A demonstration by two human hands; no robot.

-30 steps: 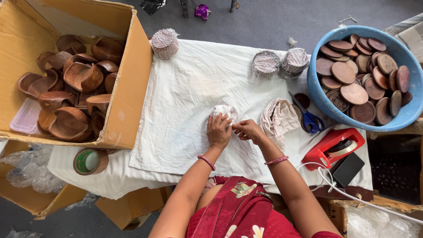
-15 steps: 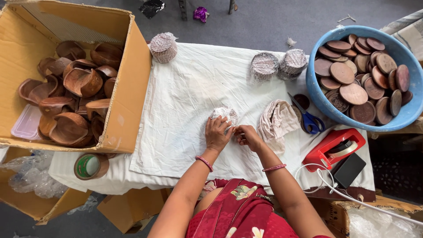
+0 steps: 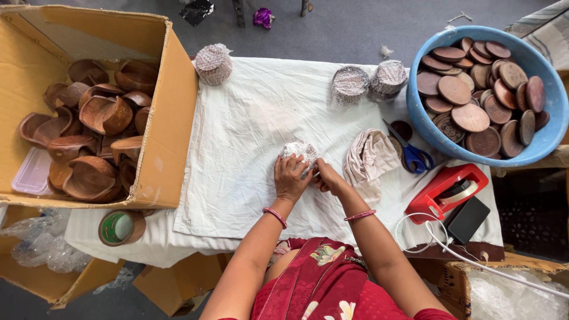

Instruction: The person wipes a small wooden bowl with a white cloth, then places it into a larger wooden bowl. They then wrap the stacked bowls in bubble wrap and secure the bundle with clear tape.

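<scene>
A small bundle wrapped in white foam netting (image 3: 300, 152) is held against the white cloth (image 3: 249, 136) that covers the table. The fingers of the left hand (image 3: 290, 178) are curled over its near left side and closed on it, while the right hand (image 3: 329, 178) is pressed against its right edge with the fingertips pinched on the wrapping. A bangle is worn on each wrist.

Just right of the right fingers a crumpled beige rag (image 3: 367, 160) is seen, and beyond it blue-handled scissors (image 3: 412, 154) and a red tape dispenser (image 3: 447, 191) are laid. Farther right, a blue tub (image 3: 427, 127) is filled with round dark wooden lids. Ahead of the fingers, three wrapped bundles (image 3: 349, 84) are stood at the far edge of the cloth. Well left of the left fingers, a cardboard box (image 3: 172, 136) is loaded with brown wooden bowls, and a roll of brown tape (image 3: 121, 227) is placed below it.
</scene>
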